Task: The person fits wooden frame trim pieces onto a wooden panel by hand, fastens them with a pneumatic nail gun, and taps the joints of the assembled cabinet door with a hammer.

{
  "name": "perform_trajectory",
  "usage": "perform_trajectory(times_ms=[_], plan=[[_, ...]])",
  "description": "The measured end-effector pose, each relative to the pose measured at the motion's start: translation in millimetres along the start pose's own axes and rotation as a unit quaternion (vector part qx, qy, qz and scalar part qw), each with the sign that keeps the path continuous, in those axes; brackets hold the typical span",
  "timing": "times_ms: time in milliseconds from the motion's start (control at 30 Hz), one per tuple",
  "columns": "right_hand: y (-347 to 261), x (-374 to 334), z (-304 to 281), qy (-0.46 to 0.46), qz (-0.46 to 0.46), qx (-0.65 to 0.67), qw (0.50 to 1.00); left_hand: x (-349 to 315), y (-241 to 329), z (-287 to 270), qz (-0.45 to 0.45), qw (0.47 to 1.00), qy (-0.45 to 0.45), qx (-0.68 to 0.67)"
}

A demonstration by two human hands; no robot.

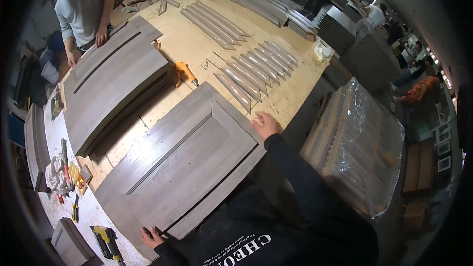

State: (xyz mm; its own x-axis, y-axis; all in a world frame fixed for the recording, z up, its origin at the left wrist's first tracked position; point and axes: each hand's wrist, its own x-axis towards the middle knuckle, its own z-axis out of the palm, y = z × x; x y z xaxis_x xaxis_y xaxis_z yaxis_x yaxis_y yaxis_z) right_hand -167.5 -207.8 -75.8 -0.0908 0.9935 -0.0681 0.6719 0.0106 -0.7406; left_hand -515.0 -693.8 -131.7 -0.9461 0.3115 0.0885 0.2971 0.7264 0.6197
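Observation:
A grey wood-grain cabinet door [192, 160] with a recessed middle lies on the bench in front of me. Thin moulding runs along part of the recess, and two small dark spots show on its face. At the door's right-hand corner, my right hand [266, 125] has its fingers bent against the edge. My left hand [151, 238] is at the near left edge, fingers curled, with a short dark piece against them that I cannot make out. Beyond the door lie mitred grey moulding strips [260, 68] and an orange glue gun [184, 72].
A stack of grey doors [118, 76] stands at left, with another person's hands [101, 37] on it. A yellow-black nail gun [105, 243], pliers [75, 209] and a rag [58, 174] lie on the left side. Right of me stands a film-wrapped stack [357, 148].

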Motion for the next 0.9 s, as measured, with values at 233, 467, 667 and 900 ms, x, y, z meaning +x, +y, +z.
perform_trajectory(times_ms=[233, 467, 667, 900], plan=[[-26.7, 57.8, 32.0, 0.053, -0.034, -0.142, 0.988, -16.2, 18.7, -7.9, -0.023, 0.999, 0.042, -0.003], [-33.4, 87.3, 6.6, -0.109, -0.032, -0.087, 0.99, -35.2, 145.1, -7.3, 0.006, 0.998, 0.034, -0.061], [-42.7, 41.7, -6.0, -0.393, 0.116, 0.484, 0.774, -33.1, 257.3, 44.8, 0.134, 0.974, -0.055, -0.176], [-86.1, -22.5, -19.7, -0.629, 0.159, 0.498, 0.575, -19.2, 378.6, 43.3, 0.549, 0.829, -0.028, 0.108]])
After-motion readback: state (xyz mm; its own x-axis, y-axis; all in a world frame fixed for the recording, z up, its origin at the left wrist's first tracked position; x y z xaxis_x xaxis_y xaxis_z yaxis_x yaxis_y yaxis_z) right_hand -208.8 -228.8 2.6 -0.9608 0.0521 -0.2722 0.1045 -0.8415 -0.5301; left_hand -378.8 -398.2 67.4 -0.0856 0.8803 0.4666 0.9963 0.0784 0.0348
